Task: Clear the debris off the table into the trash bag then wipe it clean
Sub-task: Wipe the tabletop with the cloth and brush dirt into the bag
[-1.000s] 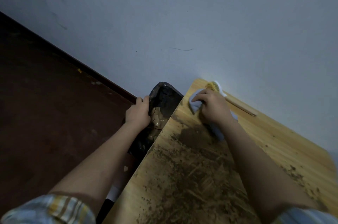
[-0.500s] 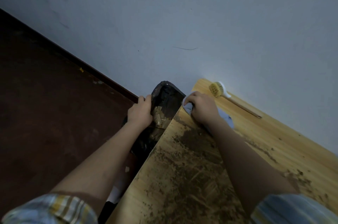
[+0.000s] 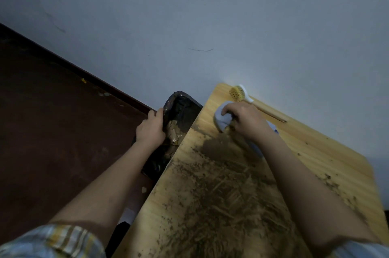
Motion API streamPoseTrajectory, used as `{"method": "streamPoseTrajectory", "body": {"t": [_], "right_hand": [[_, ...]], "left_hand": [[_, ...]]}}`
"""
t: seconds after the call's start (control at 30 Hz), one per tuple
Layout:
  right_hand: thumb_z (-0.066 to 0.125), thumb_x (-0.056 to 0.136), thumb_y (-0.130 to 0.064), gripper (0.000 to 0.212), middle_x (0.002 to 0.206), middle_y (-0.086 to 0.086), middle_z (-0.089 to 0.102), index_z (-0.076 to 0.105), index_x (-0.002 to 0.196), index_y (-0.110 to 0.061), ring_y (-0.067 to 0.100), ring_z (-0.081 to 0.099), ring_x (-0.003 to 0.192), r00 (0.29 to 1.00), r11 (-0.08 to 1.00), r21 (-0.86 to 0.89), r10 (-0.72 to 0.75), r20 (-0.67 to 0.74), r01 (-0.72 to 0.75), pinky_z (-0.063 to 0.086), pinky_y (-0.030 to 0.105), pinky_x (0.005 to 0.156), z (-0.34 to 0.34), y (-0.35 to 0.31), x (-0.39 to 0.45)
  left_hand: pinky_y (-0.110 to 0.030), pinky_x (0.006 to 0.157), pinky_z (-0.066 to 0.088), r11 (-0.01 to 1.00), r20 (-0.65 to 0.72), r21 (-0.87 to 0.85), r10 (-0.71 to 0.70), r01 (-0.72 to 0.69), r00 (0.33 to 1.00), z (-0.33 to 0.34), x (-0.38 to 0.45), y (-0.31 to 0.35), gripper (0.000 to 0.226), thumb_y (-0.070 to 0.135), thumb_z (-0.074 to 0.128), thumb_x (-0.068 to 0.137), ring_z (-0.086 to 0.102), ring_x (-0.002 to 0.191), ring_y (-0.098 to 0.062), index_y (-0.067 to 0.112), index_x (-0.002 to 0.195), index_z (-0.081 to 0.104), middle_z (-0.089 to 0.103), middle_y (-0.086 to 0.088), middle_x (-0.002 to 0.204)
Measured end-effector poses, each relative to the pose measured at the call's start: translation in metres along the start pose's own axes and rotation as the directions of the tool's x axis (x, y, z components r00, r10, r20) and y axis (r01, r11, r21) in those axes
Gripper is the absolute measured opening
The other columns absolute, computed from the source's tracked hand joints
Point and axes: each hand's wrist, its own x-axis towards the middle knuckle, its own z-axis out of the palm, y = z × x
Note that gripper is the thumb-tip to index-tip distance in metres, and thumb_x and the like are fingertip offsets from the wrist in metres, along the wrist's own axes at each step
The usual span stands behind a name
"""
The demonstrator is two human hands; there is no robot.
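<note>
A wooden table (image 3: 328,158) is smeared with brown dirt and debris (image 3: 221,190) across its middle and near side. My right hand (image 3: 246,120) grips a light blue cloth (image 3: 221,117) on the table's far left part. A black trash bag (image 3: 181,110) hangs open against the table's left edge, with brown debris inside. My left hand (image 3: 150,129) grips the bag's rim and holds it open.
A scrub brush (image 3: 239,93) with a yellow head and wooden handle lies at the table's far edge by the grey wall (image 3: 210,15). Dark red floor (image 3: 52,131) spreads to the left. Small scraps lie on the floor below the bag.
My right hand and the cloth went left to the table's edge by the bag, then came back right, away from the edge. My left hand stays on the bag.
</note>
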Motion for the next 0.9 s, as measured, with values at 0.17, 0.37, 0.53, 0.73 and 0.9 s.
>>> {"method": "streamPoseTrajectory", "body": {"t": [0.17, 0.37, 0.53, 0.73, 0.9], "right_hand": [[0.055, 0.08, 0.007, 0.033, 0.116, 0.01, 0.065, 0.071, 0.104, -0.01, 0.031, 0.058, 0.107, 0.987, 0.988, 0.011, 0.153, 0.055, -0.154, 0.046, 0.036, 0.083, -0.009, 0.033, -0.043], [0.054, 0.083, 0.007, 0.036, 0.122, 0.011, 0.064, 0.074, 0.106, -0.013, 0.03, 0.057, 0.114, 0.969, 0.97, 0.086, 0.218, 0.112, -0.228, 0.045, 0.037, 0.092, 0.002, 0.048, -0.07], [0.054, 0.098, -0.025, 0.03, 0.142, 0.002, 0.05, 0.063, 0.127, -0.026, 0.027, 0.043, 0.131, 0.965, 0.965, 0.127, 0.21, 0.155, -0.23, 0.038, 0.045, 0.103, 0.033, 0.051, -0.089], [0.032, 0.1, -0.053, 0.042, 0.158, -0.01, 0.018, 0.039, 0.141, -0.048, 0.021, 0.016, 0.142, 0.904, 0.942, -0.05, 0.334, 0.266, -0.333, 0.022, 0.053, 0.108, 0.046, 0.049, -0.096], [0.042, 0.103, -0.027, 0.035, 0.147, 0.0, 0.042, 0.054, 0.136, -0.03, 0.031, 0.037, 0.121, 0.954, 0.959, -0.016, 0.284, 0.092, -0.284, 0.031, 0.039, 0.101, 0.049, 0.04, -0.098]], "left_hand": [[-0.038, 0.07, 0.036, 1.0, 0.017, -0.001, -0.009, 0.009, 1.0, 0.003, -0.01, 0.002, 0.06, 0.006, 0.056, 0.085, 0.053, 0.103, -0.042, 0.014, 0.138, 0.03, 0.039, -0.016, 0.128], [-0.038, 0.066, 0.036, 1.0, 0.008, -0.006, -0.011, 0.011, 1.0, 0.007, -0.014, 0.003, 0.058, 0.007, 0.058, 0.085, 0.054, 0.099, -0.043, 0.013, 0.136, 0.032, 0.04, -0.017, 0.125], [-0.038, 0.067, 0.036, 1.0, 0.004, -0.015, -0.026, 0.026, 1.0, 0.01, -0.015, 0.003, 0.059, 0.007, 0.058, 0.084, 0.055, 0.099, -0.043, 0.014, 0.136, 0.032, 0.04, -0.016, 0.125], [-0.038, 0.065, 0.036, 1.0, -0.009, -0.007, -0.013, 0.012, 1.0, 0.011, -0.017, 0.001, 0.058, 0.006, 0.056, 0.084, 0.055, 0.096, -0.043, 0.014, 0.136, 0.032, 0.04, -0.016, 0.124], [-0.038, 0.065, 0.035, 1.0, -0.016, -0.003, -0.004, 0.004, 1.0, 0.011, -0.019, 0.003, 0.058, 0.006, 0.055, 0.085, 0.055, 0.095, -0.043, 0.014, 0.137, 0.032, 0.04, -0.016, 0.124]]}}
